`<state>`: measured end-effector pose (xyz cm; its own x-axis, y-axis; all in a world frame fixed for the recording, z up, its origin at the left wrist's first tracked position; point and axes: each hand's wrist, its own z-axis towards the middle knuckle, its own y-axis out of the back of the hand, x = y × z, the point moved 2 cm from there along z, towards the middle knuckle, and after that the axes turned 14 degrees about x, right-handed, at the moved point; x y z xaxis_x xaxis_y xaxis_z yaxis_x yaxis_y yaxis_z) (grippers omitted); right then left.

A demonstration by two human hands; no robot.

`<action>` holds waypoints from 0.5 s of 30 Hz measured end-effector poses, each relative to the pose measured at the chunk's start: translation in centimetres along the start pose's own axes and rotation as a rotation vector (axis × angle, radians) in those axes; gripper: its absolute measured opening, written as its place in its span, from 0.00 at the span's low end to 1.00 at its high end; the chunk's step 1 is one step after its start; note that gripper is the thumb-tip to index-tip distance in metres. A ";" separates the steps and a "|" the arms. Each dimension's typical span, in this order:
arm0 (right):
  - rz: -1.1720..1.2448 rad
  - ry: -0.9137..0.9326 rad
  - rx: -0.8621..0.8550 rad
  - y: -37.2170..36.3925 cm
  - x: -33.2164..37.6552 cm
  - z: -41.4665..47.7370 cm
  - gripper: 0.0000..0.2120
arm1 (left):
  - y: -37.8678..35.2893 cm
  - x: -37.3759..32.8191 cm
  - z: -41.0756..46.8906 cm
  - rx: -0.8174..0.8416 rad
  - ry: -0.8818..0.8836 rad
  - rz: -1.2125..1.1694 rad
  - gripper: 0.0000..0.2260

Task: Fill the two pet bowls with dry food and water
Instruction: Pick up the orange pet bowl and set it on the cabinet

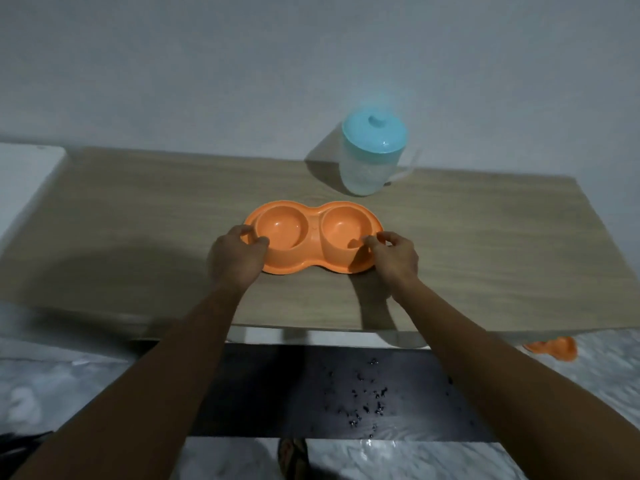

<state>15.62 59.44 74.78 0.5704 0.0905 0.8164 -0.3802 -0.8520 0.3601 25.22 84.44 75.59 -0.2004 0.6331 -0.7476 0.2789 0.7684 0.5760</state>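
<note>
An orange double pet bowl (pixel 313 227) rests on the wooden table (pixel 485 258), both cups empty. My left hand (pixel 239 258) grips its left rim, thumb over the edge. My right hand (pixel 393 256) pinches the right rim between fingers and thumb. Behind the bowl stands a clear plastic jug (pixel 370 161) with a light blue lid and a handle on its right side.
A white wall rises just behind the table. A white surface (pixel 24 181) adjoins the table's left end. Below the front edge lies a dark mat (pixel 311 393) with scattered specks. Another orange object (pixel 554 348) sits on the floor at the right.
</note>
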 end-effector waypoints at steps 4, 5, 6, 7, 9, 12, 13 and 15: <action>-0.042 -0.015 -0.036 -1.0 -0.7 0.2 0.25 | -0.5 1.6 0.7 0.003 -0.026 0.005 0.22; -0.039 -0.015 -0.046 -1.1 -0.7 0.1 0.25 | -0.5 1.5 0.8 0.007 -0.033 0.018 0.22; -0.041 -0.011 -0.053 -1.0 -0.7 0.1 0.26 | -0.5 1.5 1.0 0.016 -0.042 0.041 0.22; -0.043 -0.003 -0.056 -0.9 -0.7 -0.1 0.27 | -0.5 1.4 0.9 0.030 -0.045 0.065 0.23; -0.064 0.022 -0.059 -0.6 -0.7 -0.8 0.31 | -0.4 1.3 0.4 0.037 -0.045 0.084 0.25; -0.138 0.073 -0.071 -0.3 -1.3 -3.1 0.32 | 0.2 2.0 -2.0 -0.008 -0.044 0.044 0.26; -0.150 0.109 -0.076 -0.3 -1.9 -4.9 0.28 | 0.3 2.6 -3.9 -0.032 -0.052 0.040 0.25; -0.123 0.197 -0.073 -0.8 -3.5 -8.0 0.20 | 0.2 3.9 -7.1 -0.097 -0.093 0.025 0.22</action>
<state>8.08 63.98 75.23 0.4652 0.2965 0.8341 -0.3720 -0.7895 0.4881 17.87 87.68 75.13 -0.1049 0.6445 -0.7574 0.1894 0.7606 0.6210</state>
